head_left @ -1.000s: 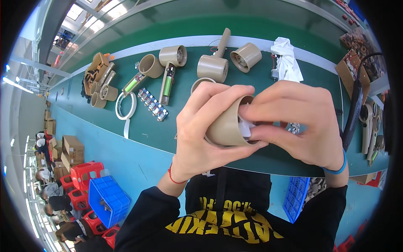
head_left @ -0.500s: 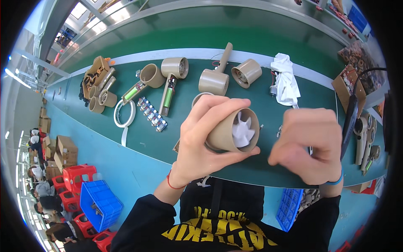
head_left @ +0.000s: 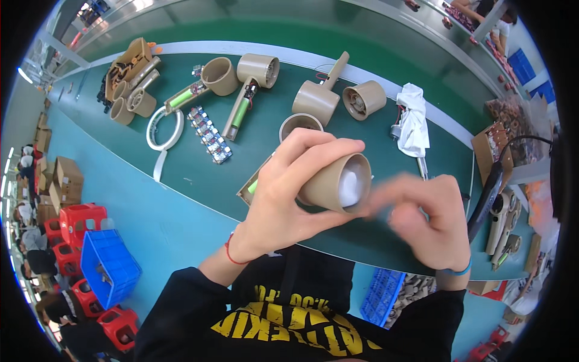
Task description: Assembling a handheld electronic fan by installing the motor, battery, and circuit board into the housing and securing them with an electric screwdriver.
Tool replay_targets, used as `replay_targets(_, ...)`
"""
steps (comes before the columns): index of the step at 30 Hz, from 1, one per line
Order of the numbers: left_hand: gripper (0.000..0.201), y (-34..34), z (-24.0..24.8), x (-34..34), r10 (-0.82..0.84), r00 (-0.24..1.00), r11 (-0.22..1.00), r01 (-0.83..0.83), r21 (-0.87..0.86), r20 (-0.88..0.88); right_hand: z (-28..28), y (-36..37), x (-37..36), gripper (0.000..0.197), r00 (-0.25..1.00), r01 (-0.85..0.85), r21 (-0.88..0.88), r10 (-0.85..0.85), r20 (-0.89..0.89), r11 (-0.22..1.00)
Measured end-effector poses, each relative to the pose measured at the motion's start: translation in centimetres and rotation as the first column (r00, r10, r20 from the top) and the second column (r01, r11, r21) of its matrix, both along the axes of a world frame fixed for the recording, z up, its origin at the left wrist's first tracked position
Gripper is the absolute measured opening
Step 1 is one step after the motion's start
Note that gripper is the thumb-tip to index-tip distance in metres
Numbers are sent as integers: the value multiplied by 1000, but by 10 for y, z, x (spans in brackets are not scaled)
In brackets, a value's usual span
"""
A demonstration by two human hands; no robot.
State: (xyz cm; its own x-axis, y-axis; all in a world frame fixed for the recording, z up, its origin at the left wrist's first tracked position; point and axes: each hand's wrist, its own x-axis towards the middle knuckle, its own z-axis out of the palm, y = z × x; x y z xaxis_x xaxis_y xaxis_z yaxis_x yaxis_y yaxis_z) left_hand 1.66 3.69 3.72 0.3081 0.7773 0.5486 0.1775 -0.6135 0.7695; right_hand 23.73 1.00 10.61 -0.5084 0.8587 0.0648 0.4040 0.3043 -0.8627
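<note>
Green worktable (head_left: 199,175) — above its near edge, R hand (head_left: 431,223), partly curled & blurred, just beside the rim; contact or grip, can't tell. L hand (head_left: 283,196) wraps round beige cyl housing (head_left: 322,184), clamping top & underside, open end toward R hand — inside, white fan (head_left: 350,186), blurred.

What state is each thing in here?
Left hand, wrapped round beige housing
Beige housing, held, open end showing
White piece inside, blurred, seemingly spinning
Right hand, blurred near housing, contact unclear
Tape roll, flat, partly unrolled
Green batteries, exposed
White cloth, crumpled
Circuit boards, joined together
</note>
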Motion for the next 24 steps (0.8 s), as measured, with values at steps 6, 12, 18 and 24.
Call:
replay_targets(6,74,1,-5,-3,2,1000,1000,-2,0,17,5,-1,-12,24,993,93,49,-89,-83,994)
replay_targets(12,72,0,-4,-3,35,999,999,-35,-7,10,-11,-4,17,18,900,62,34,-41,-435,998)
replay_targets(18,88,-32,-18,4,-290,857,746,481,-460,425,2,3,-10,79,995,-81,190,67,79,978)
replay_targets(24,69,-36,-25,3,-27,663,302,719,-626,748,-5,0,-20,87,936,-217,205,145,320,954)
